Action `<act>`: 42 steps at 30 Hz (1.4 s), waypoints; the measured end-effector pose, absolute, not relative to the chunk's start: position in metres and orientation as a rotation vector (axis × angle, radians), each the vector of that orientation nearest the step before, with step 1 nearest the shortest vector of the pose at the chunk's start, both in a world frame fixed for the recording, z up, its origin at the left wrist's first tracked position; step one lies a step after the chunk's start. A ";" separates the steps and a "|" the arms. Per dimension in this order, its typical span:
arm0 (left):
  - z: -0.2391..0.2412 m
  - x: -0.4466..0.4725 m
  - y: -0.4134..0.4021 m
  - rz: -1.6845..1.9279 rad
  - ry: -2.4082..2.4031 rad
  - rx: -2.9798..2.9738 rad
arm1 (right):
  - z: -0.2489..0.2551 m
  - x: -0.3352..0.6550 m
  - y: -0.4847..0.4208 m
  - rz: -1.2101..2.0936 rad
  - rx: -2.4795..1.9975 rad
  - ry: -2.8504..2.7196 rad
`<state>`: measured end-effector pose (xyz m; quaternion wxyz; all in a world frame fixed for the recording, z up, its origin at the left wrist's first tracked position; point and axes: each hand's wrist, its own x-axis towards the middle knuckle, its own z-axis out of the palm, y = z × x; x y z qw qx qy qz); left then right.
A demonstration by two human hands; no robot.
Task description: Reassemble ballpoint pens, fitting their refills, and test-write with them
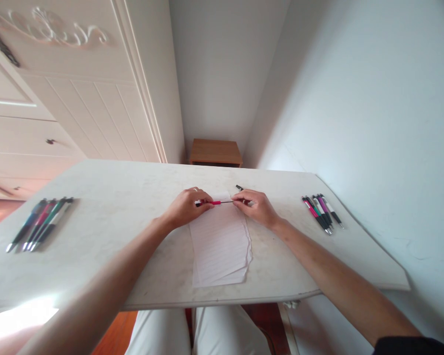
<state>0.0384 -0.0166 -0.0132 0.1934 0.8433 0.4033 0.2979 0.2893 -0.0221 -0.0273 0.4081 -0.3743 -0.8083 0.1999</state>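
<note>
My left hand (188, 207) is closed on a pink-red pen barrel (216, 202) with a dark end, held level above the paper. From the barrel's right end runs a thin dark pen refill (226, 201), pinched at its other end by the fingertips of my right hand (256, 204). A bit of something reddish shows among the right fingers, mostly hidden. Just behind that hand lies a small black pen part (239, 187). Under both hands are a few lined paper sheets (220, 246) with torn right edges, overlapping one another.
Several pens (40, 224) lie side by side on the left of the white table (140, 276). Another group of pens (321, 213) rests on the right, near the wall (373, 123). Beyond the far edge stands a small wooden cabinet (216, 148); a white wardrobe (96, 98) rises at left.
</note>
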 end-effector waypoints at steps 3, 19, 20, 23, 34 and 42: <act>-0.013 0.038 -0.016 0.859 1.138 2.363 | -0.027 0.289 -0.022 0.511 -0.942 -2.043; -0.007 0.038 -0.016 0.887 1.185 2.238 | -0.026 0.315 -0.002 0.267 -1.159 -1.789; -0.008 0.037 -0.016 0.886 1.189 2.241 | -0.029 0.318 0.001 0.230 -1.193 -1.811; -0.010 0.036 -0.014 0.875 1.205 2.262 | -0.039 0.324 0.008 0.187 -1.217 -1.927; -0.009 0.036 -0.013 0.840 1.308 2.292 | -0.043 0.322 0.006 0.152 -1.308 -2.049; -0.012 0.035 -0.011 0.829 1.329 2.328 | -0.037 0.327 0.006 0.103 -1.408 -2.030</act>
